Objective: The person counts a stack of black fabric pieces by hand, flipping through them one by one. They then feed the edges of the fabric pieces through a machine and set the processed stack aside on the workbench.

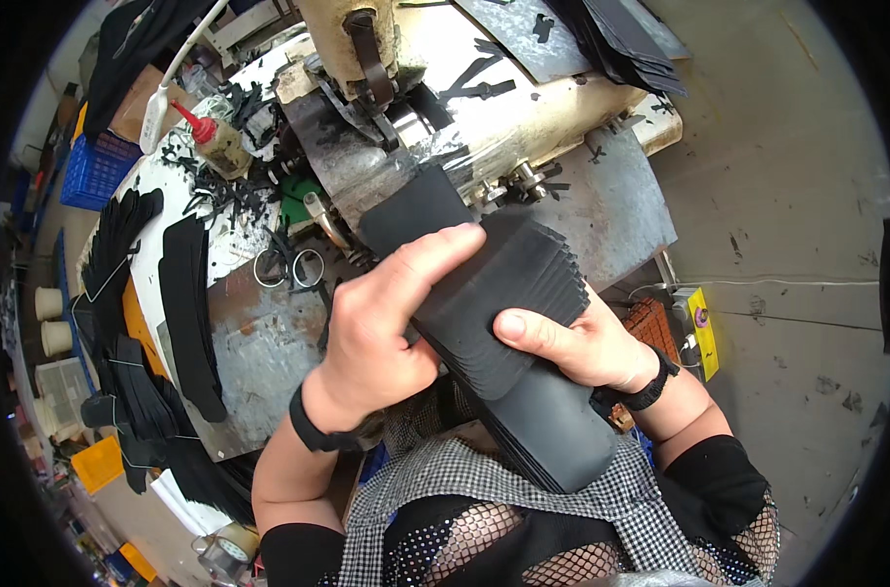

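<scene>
Both hands hold a fanned stack of flat black leather-like pieces (503, 293) in front of the machine. My right hand (582, 342) grips the stack from its right side, thumb pressed on top and fingers hidden beneath. My left hand (381, 313) is closed at the left edge, its index finger lying across the upper face. Past that fingertip, one black piece (415, 210) juts out toward the machine's metal bed. The stack's smooth rounded ends (562, 430) hang near my checked apron (445, 479).
A worn cream machine (562, 122) stands ahead, black scraps scattered about it. Scissors (288, 267) and a red-tipped bottle (218, 142) lie to its left. A strip pile (188, 313) and tied black bundles (141, 391) sit further left. More black sheets (621, 49) rest at the back right.
</scene>
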Available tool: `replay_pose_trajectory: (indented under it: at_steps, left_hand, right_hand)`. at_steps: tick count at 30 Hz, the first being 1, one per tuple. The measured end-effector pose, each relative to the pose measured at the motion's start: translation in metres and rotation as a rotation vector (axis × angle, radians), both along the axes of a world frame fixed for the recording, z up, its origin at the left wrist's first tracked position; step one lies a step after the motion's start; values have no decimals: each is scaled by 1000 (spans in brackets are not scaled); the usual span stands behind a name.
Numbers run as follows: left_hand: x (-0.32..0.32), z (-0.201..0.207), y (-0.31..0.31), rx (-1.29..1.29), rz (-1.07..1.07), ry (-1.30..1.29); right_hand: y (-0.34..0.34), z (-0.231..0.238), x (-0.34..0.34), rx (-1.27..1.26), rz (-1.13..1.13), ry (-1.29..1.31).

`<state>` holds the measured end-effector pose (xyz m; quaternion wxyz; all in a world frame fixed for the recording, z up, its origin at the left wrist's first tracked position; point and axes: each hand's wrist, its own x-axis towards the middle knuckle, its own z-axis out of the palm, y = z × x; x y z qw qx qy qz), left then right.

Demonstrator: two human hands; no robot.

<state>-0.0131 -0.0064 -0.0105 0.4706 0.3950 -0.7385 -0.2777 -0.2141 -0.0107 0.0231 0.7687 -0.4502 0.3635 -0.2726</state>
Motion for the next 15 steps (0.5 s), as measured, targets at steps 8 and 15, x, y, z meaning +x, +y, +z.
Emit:
replay_pose_trajectory:
  at_steps: [8,15]
  left_hand:
    - [31,-46,12,826,-276,934]
    - [29,-68,6,824,341,859]
  right_hand:
    - [-2,1,1,-59,6,3]
    - [-10,-23,12,154,-59,-122]
